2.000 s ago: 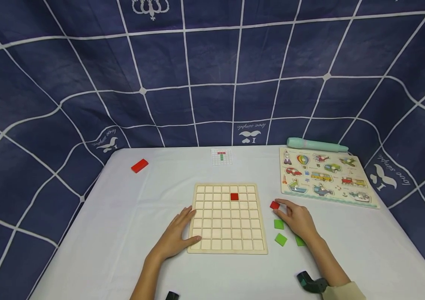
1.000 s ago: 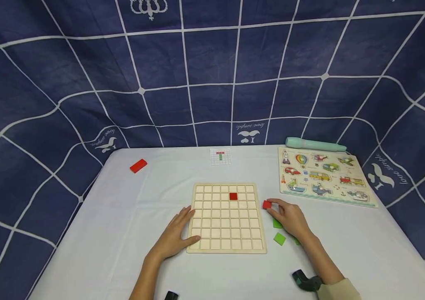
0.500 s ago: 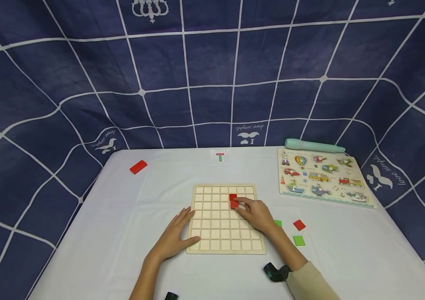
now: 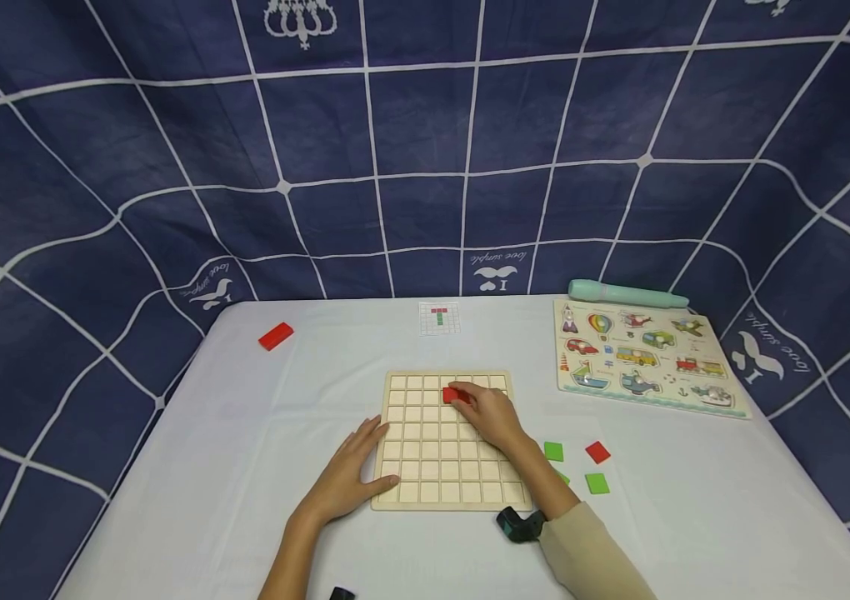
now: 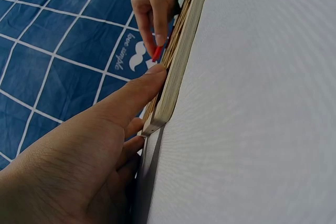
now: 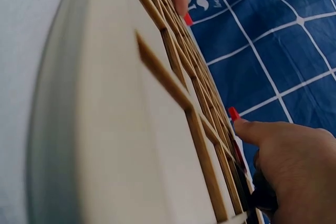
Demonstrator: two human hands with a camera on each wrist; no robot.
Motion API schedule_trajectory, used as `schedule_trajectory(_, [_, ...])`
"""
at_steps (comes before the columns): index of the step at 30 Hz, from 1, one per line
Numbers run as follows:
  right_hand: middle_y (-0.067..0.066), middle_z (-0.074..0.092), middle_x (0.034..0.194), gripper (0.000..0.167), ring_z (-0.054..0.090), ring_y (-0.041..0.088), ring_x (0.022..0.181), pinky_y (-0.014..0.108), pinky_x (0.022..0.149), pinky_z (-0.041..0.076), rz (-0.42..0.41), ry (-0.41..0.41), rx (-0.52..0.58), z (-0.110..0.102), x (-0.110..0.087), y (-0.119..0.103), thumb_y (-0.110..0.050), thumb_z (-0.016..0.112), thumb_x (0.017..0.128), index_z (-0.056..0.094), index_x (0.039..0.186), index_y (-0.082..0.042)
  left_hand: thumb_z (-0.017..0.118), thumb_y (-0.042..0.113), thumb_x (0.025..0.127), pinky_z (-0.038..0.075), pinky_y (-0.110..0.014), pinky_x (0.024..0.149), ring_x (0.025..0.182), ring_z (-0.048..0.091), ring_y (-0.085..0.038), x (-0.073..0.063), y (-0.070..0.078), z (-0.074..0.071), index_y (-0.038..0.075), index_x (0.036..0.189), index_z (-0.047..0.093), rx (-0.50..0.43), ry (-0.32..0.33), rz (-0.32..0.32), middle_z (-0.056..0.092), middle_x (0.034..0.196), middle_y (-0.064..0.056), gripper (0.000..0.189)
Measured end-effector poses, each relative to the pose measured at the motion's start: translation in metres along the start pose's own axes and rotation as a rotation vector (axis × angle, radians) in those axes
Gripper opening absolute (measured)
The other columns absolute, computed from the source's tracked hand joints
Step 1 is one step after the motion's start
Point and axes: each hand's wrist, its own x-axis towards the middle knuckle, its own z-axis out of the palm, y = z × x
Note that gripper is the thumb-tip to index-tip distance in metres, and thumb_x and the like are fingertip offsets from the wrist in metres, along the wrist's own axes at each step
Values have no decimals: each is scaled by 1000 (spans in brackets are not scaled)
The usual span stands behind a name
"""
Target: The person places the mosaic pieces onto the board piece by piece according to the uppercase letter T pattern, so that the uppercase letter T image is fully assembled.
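A pale wooden grid board [image 4: 421,493] lies on the table. At its left edge rests my left hand [image 4: 348,462], fingers extended, with the thumb on the board's surface in the left wrist view. My right hand [image 4: 491,414] is over the upper part of the board and pinches a red square tile [image 4: 448,395] between thumb and index finger. Just right of that tile, another red patch is partly covered by the fingers. In the right wrist view the pinched tile [image 6: 233,113] shows tilted at the fingertip.
Right of the board lie green tiles [image 4: 597,483] and one red tile [image 4: 598,452]. A small card [image 4: 439,318] with a coloured T pattern is behind the board. Farther off are a red block [image 4: 276,336], a picture puzzle [image 4: 638,354] and a mint-green stick [image 4: 623,293].
My right hand has carried the red tile leftward from beside the board to the upper rows, beside the red tile there. My left hand has stayed at the board's edge.
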Motion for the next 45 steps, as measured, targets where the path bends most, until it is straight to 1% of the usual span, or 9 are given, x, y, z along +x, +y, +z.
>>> schedule_trajectory(6, [-11, 31, 45, 31, 21, 5, 46, 21, 41, 20, 3, -14, -19, 3, 3, -2, -27, 66, 87, 66, 115, -15, 69, 49, 77, 15, -46, 110, 139, 14, -21, -1, -1, -2, 13, 143, 36, -2, 1, 5, 24, 151, -3, 83])
schedule_trajectory(17, [-11, 31, 44, 32, 21, 4, 42, 20, 40, 20, -14, -20, -36, 5, 7, -3, -27, 66, 86, 67, 115, -14, 69, 50, 77, 15, -46, 110, 139, 15, -22, -1, -3, -3, 12, 143, 35, 7, 6, 11, 23, 151, -3, 84])
schedule_trajectory(22, [-12, 29, 44, 32, 19, 3, 42, 20, 40, 20, -25, -11, -45, 5, 5, -3, -27, 66, 87, 66, 116, -13, 68, 51, 77, 16, -48, 110, 139, 14, -22, -1, -4, -1, 13, 143, 35, 3, 4, 7, 23, 151, -3, 84])
schedule_trajectory(25, [-12, 28, 45, 32, 20, 4, 43, 21, 41, 21, -12, -9, -27, 3, 1, -3, -27, 66, 86, 66, 115, -14, 68, 52, 77, 17, -50, 109, 139, 15, -23, -1, -5, 1, 13, 143, 35, 0, 6, 6, 23, 151, -3, 83])
schedule_trajectory(30, [-13, 31, 47, 31, 24, 3, 43, 21, 40, 25, 16, 8, 18, -3, -10, -1, -28, 67, 85, 67, 114, -17, 68, 51, 77, 17, -49, 109, 139, 15, -23, -1, -3, 2, 13, 143, 36, 3, 4, 11, 23, 151, -3, 83])
schedule_trajectory(36, [-15, 33, 48, 30, 27, 1, 41, 20, 39, 26, -26, 48, 43, -20, -29, 8, -26, 68, 85, 67, 113, -15, 69, 50, 77, 16, -46, 110, 139, 15, -23, 0, -1, 2, 12, 143, 36, 12, 3, 15, 23, 151, -4, 83])
schedule_trajectory(40, [-17, 31, 48, 29, 24, -2, 41, 19, 39, 24, -51, 85, 28, -34, -45, 18, -27, 69, 83, 68, 110, -16, 68, 51, 77, 15, -45, 110, 139, 15, -23, 0, -1, 2, 12, 143, 35, 19, 4, 17, 23, 151, -5, 83])
schedule_trajectory(45, [-18, 28, 49, 30, 21, -4, 43, 17, 38, 21, -49, 138, 6, -54, -72, 34, -25, 73, 80, 69, 108, -15, 68, 51, 77, 16, -46, 110, 139, 15, -24, 0, -1, 2, 12, 143, 35, 13, 4, 13, 23, 151, -4, 83])
